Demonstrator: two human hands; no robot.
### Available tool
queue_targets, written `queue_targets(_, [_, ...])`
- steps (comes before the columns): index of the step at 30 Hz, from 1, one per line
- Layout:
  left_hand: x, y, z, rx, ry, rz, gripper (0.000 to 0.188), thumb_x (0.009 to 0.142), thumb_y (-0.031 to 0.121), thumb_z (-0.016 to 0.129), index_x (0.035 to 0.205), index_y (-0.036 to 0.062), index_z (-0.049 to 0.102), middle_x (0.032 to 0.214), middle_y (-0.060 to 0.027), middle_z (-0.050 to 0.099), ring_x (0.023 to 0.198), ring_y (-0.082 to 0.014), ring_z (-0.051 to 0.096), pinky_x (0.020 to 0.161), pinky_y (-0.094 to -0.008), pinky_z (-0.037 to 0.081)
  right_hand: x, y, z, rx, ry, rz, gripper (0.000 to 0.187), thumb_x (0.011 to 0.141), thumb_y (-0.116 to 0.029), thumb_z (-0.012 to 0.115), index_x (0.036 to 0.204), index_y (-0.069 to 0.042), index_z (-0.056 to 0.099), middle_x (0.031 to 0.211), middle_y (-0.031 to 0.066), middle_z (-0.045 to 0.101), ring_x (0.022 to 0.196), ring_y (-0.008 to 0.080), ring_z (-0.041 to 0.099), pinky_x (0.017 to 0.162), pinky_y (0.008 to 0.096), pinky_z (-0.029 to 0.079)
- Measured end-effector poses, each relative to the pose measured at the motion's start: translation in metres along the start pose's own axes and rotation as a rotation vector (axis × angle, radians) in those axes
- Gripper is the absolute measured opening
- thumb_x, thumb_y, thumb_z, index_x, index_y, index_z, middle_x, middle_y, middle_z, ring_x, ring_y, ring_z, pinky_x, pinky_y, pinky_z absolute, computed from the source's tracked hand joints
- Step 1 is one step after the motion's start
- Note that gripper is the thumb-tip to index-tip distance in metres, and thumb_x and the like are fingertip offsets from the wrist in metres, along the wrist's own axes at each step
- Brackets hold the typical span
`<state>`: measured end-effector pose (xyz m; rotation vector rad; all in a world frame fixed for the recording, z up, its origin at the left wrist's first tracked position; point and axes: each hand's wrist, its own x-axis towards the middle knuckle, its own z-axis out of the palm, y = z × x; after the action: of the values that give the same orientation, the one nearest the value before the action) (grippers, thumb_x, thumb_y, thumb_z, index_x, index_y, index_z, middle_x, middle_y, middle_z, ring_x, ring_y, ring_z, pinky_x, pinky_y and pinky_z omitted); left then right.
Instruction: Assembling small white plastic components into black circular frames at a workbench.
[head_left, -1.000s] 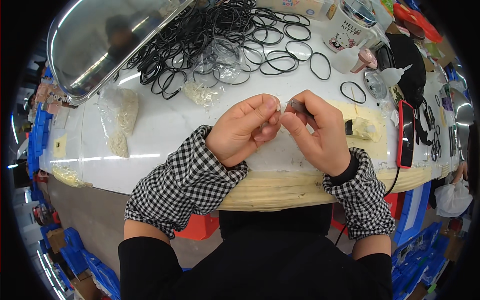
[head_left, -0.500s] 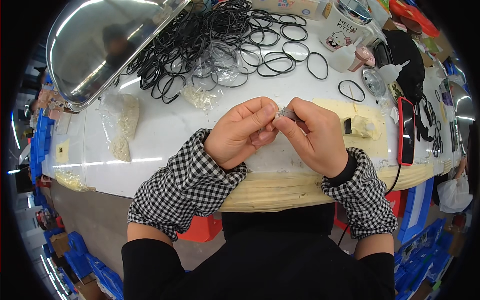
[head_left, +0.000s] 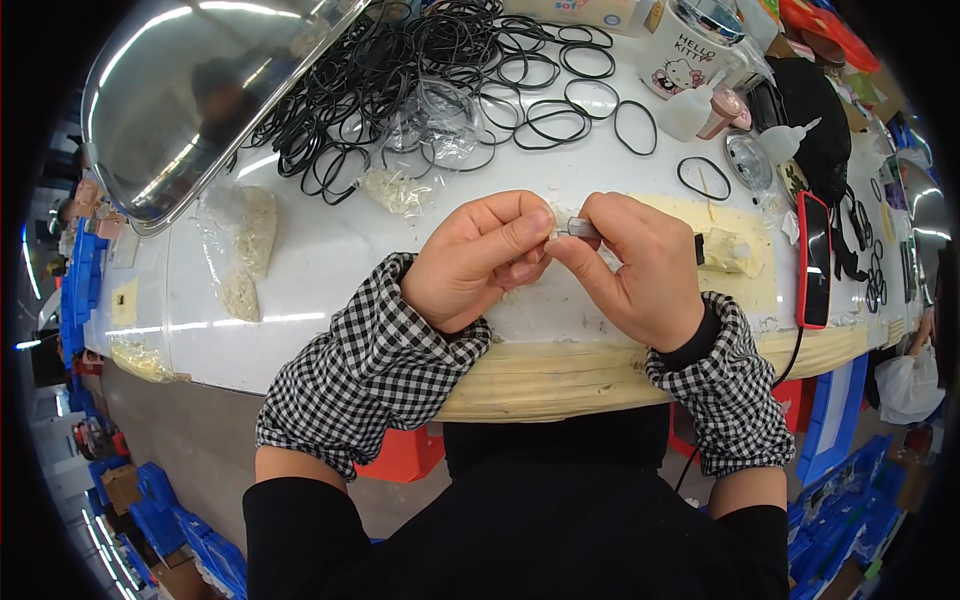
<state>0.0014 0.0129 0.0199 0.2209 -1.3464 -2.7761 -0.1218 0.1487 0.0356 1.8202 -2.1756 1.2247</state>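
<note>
Above the white table's front part, my left hand (head_left: 475, 255) is closed in a pinch on a tiny whitish piece (head_left: 554, 234). Its exact kind is too small to make out. My right hand (head_left: 645, 275) grips a small flat grey metal tool (head_left: 580, 228) between thumb and fingers, its tip meeting the whitish piece. Most of the tool is hidden inside the right hand. Beyond the left hand lies an opened clear bag of small pale pieces (head_left: 398, 192). A larger clear bag of similar pieces (head_left: 255, 240) rests farther left.
A big heap of black rubber rings (head_left: 390, 80) covers the back, with loose rings toward the middle. A transparent domed cover (head_left: 200, 100) stands back left. At right are a yellow sheet (head_left: 755, 290), a red-cased phone (head_left: 812, 260) with a cable, and a white cup (head_left: 690, 55).
My right hand has shifted slightly right, and more of the grey tool shows between the hands. The left hand has barely moved, keeping its pinch.
</note>
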Motion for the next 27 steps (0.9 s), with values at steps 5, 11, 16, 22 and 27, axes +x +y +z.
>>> queue_targets(5, [0.0, 0.002, -0.001, 0.018, -0.002, 0.008, 0.019, 0.095, 0.018, 0.047, 0.084, 0.0038, 0.053, 0.068, 0.0036, 0.045, 0.059, -0.0038, 0.035, 0.053, -0.0174, 0.03, 0.001, 0.001, -0.001, -0.065, 0.005, -0.022, 0.034, 0.08, -0.035, 0.066, 0.067, -0.008, 0.05, 0.055, 0.0021, 0.051, 0.047, 0.0183, 0.051, 0.041, 0.0289, 0.036])
queue_targets(11, [0.0, 0.005, -0.001, 0.102, -0.003, -0.019, 0.025, 0.094, 0.027, 0.048, 0.083, 0.0048, 0.049, 0.071, 0.0033, 0.045, 0.06, -0.0039, 0.035, 0.056, -0.0168, 0.03, 0.0, 0.0, -0.003, -0.068, -0.042, 0.016, 0.035, 0.08, -0.036, 0.066, 0.064, -0.009, 0.05, 0.053, 0.0017, 0.05, 0.045, 0.0178, 0.05, 0.04, 0.0286, 0.036])
queue_targets(16, [0.003, 0.0, -0.006, -0.103, -0.051, -0.012, 0.021, 0.096, 0.022, 0.045, 0.086, 0.0044, 0.052, 0.07, 0.0033, 0.045, 0.061, -0.0049, 0.036, 0.056, -0.0179, 0.031, 0.0, 0.004, -0.003, 0.018, -0.027, -0.024, 0.033, 0.079, -0.033, 0.067, 0.065, -0.007, 0.051, 0.054, 0.0018, 0.049, 0.045, 0.0164, 0.049, 0.04, 0.0272, 0.035])
queue_targets(22, [0.003, -0.002, 0.001, -0.246, -0.099, -0.085, 0.023, 0.097, 0.025, 0.043, 0.088, 0.0053, 0.05, 0.075, 0.0029, 0.047, 0.066, -0.0071, 0.039, 0.063, -0.0204, 0.035, 0.004, -0.006, -0.006, 0.294, 0.045, 0.064, 0.015, 0.076, -0.012, 0.069, 0.076, -0.003, 0.057, 0.068, 0.0058, 0.053, 0.054, 0.0148, 0.053, 0.046, 0.0255, 0.04])
queue_targets(27, [0.003, -0.016, -0.004, -0.123, -0.006, -0.018, 0.022, 0.097, 0.025, 0.043, 0.095, 0.0048, 0.051, 0.077, 0.0015, 0.049, 0.063, -0.0059, 0.039, 0.058, -0.0177, 0.033, 0.001, -0.001, -0.001, 0.304, 0.059, 0.019, 0.014, 0.072, -0.003, 0.068, 0.083, -0.001, 0.058, 0.075, 0.0071, 0.055, 0.062, 0.0168, 0.058, 0.054, 0.0247, 0.047])
